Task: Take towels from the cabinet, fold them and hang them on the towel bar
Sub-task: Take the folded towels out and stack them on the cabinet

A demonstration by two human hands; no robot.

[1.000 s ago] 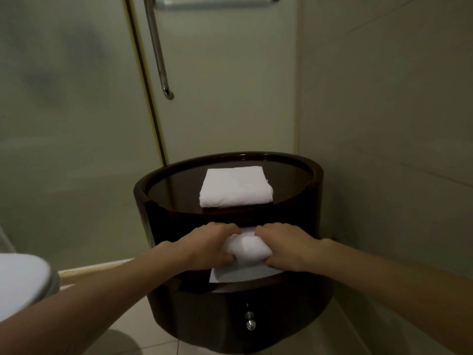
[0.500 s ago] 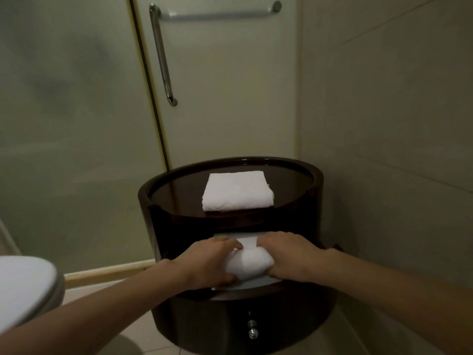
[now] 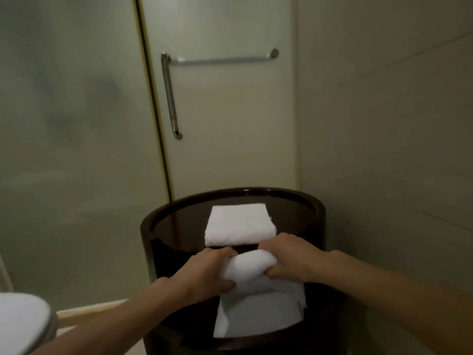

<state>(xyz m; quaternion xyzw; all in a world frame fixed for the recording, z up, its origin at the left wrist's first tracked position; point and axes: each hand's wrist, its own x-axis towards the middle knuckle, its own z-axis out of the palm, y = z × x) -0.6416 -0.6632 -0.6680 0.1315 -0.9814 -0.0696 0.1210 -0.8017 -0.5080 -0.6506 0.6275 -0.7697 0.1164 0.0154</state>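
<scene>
A round dark wooden cabinet (image 3: 317, 216) stands in the corner. A folded white towel (image 3: 239, 224) lies on its top. In front of the cabinet's open shelf, my left hand (image 3: 207, 272) and my right hand (image 3: 291, 257) each grip one end of a second white towel (image 3: 245, 269), bunched between them. Its loose part hangs down over more white cloth (image 3: 258, 316) on the shelf. A chrome towel bar (image 3: 222, 60) runs across the glass door above.
A vertical chrome handle (image 3: 170, 98) hangs on the frosted glass door. A white toilet lid (image 3: 21, 321) shows at the lower left. A tiled wall closes in the right side. A low sill runs along the floor to the left of the cabinet.
Both hands have lifted the towel up and out of the shelf, and it now hangs loose below them. The view has tilted upward, so the towel bar sits lower in the frame.
</scene>
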